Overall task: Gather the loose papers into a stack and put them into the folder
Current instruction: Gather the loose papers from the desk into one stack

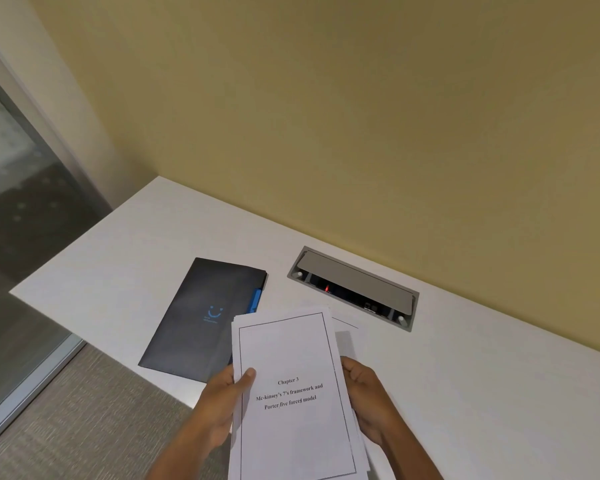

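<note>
A stack of white printed papers [291, 362] is held above the near edge of the white table; its top sheet reads "Chapter 3". My left hand [222, 396] grips the stack's left edge with the thumb on top. My right hand [368, 393] holds the right edge from the side. The sheets' edges are slightly uneven at the top and lower right. A dark grey folder [201, 317] with a blue smile mark and a blue tab lies closed on the table, just left of the stack. Another sheet's corner [343, 323] shows on the table behind the stack.
A grey recessed power and cable box [357, 271] with a red light sits in the table [499, 375] near the yellow wall. The table's left edge borders a glass panel and carpeted floor [66, 410].
</note>
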`<state>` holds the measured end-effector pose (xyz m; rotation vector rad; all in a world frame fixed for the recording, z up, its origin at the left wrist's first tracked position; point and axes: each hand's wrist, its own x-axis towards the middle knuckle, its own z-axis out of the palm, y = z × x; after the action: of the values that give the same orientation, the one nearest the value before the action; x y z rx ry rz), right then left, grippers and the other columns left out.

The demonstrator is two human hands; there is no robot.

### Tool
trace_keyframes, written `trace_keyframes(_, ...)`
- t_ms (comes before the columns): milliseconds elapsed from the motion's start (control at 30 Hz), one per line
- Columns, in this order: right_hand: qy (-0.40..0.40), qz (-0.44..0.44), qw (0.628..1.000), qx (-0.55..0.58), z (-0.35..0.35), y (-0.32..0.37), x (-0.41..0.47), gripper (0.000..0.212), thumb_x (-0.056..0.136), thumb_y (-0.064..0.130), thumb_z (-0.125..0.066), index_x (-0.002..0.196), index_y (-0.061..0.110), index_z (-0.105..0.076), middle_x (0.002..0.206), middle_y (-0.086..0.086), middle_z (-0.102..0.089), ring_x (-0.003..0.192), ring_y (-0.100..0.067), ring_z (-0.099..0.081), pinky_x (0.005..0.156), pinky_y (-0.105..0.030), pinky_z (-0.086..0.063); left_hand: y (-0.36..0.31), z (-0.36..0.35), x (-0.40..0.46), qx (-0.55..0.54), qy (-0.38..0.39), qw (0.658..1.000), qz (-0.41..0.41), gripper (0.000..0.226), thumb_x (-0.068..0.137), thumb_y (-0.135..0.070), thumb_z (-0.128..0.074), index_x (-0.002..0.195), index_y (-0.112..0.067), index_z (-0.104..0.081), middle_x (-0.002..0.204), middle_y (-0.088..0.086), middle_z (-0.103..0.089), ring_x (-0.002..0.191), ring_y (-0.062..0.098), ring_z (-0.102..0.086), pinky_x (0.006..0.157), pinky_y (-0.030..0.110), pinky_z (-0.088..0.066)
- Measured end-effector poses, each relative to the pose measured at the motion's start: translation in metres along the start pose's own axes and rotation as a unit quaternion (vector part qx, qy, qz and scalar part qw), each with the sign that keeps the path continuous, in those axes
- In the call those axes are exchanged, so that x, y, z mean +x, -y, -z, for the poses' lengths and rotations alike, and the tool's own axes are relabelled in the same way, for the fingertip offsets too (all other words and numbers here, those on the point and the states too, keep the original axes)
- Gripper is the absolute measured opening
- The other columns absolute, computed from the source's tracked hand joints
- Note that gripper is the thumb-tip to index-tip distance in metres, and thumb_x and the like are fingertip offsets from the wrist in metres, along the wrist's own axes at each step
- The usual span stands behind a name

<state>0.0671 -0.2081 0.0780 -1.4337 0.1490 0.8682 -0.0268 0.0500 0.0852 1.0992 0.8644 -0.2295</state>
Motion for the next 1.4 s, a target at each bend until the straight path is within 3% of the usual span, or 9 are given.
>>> trace_keyframes(67,0.031,-0.011,0.999,0.004,-0.001,-0.002,0.003,0.029,0.099,0.024,-0.072,0.127,0.020,-0.077,0.125,-0.015,-0.079,0.114,-0.038,-0.076,0.096,-0.052,-0.063,0.003,0.002,0.002,0.007,-0.007,1.000,0.000,0.024,0.104,-0.014,-0.062,0.127,-0.012,-0.071,0.114,0.008,-0.083,0.102,0.025,-0.081,0.087,0.043,-0.062)
trace_keyframes(167,0.037,-0.035,0.999,-0.010,0.000,-0.004,0.008,0.030,0.103,0.040,-0.067,0.125,0.023,-0.078,0.122,-0.012,-0.080,0.108,-0.028,-0.078,0.093,-0.040,-0.060,0.007,0.008,0.003,0.028,-0.025,0.999,-0.015,0.024,0.103,-0.015,-0.065,0.126,-0.015,-0.072,0.114,0.003,-0.083,0.104,0.023,-0.080,0.093,0.044,-0.060)
trace_keyframes(300,-0.080,-0.024,0.983,-0.164,0.011,-0.004,0.028,0.032,0.101,0.053,-0.062,0.107,0.027,-0.080,0.105,-0.005,-0.082,0.082,-0.012,-0.076,0.072,-0.038,-0.061,0.015,0.019,0.005,0.030,-0.092,0.995,-0.038,0.016,0.102,-0.010,-0.066,0.114,-0.015,-0.075,0.112,0.008,-0.083,0.100,0.025,-0.078,0.096,0.047,-0.059)
trace_keyframes(367,-0.145,-0.004,0.949,-0.280,0.021,-0.004,0.042,0.033,0.096,0.045,-0.073,0.122,0.024,-0.073,0.116,-0.001,-0.076,0.104,-0.016,-0.075,0.092,-0.044,-0.062,0.020,0.028,0.007,0.011,-0.117,0.993,-0.030,0.014,0.102,-0.010,-0.066,0.112,-0.012,-0.074,0.112,0.013,-0.083,0.099,0.032,-0.079,0.095,0.052,-0.060)
trace_keyframes(467,-0.152,0.000,0.898,-0.412,0.035,0.000,0.062,0.080,0.092,0.044,-0.078,0.157,0.014,-0.043,0.156,-0.007,-0.051,0.146,-0.027,-0.049,0.118,-0.043,-0.043,0.025,0.043,0.004,-0.044,-0.111,0.993,-0.006,0.020,0.105,-0.008,-0.060,0.121,-0.005,-0.071,0.114,0.019,-0.081,0.102,0.041,-0.079,0.089,0.056,-0.063)
trace_keyframes(700,-0.137,-0.040,0.782,-0.607,0.056,0.007,0.098,0.135,0.079,0.073,-0.075,0.168,0.010,0.004,0.178,-0.009,0.004,0.165,-0.033,-0.003,0.127,-0.058,-0.027,0.032,0.070,-0.008,-0.079,-0.118,0.990,-0.008,0.026,0.106,-0.009,-0.057,0.128,-0.006,-0.070,0.119,0.020,-0.080,0.101,0.036,-0.080,0.073,0.044,-0.068)
trace_keyframes(1033,-0.146,-0.041,0.727,-0.670,0.045,-0.010,0.105,0.123,0.086,0.062,-0.075,0.167,0.007,0.001,0.176,-0.008,-0.013,0.163,-0.032,-0.015,0.126,-0.056,-0.027,0.032,0.078,-0.012,-0.094,-0.126,0.988,-0.004,0.024,0.106,-0.008,-0.056,0.126,-0.006,-0.070,0.115,0.022,-0.080,0.097,0.039,-0.080,0.069,0.044,-0.068)
trace_keyframes(1167,-0.183,0.008,0.760,-0.624,0.035,-0.021,0.097,0.110,0.087,0.040,-0.084,0.166,0.011,-0.013,0.157,-0.010,-0.049,0.146,-0.030,-0.043,0.119,-0.047,-0.037,0.027,0.074,-0.008,-0.097,-0.120,0.988,-0.007,0.025,0.105,-0.007,-0.058,0.127,-0.004,-0.070,0.118,0.021,-0.080,0.100,0.037,-0.080,0.074,0.043,-0.068)
trace_keyframes(1400,-0.253,-0.024,0.931,-0.262,0.027,-0.040,0.083,0.057,0.090,-0.001,-0.078,0.142,0.004,-0.057,0.124,-0.017,-0.073,0.114,-0.039,-0.072,0.083,-0.037,-0.063,0.017,0.066,0.001,-0.081,-0.105,0.991,-0.018,0.021,0.104,-0.006,-0.059,0.121,-0.004,-0.072,0.113,0.020,-0.081,0.096,0.035,-0.081,0.073,0.043,-0.068)
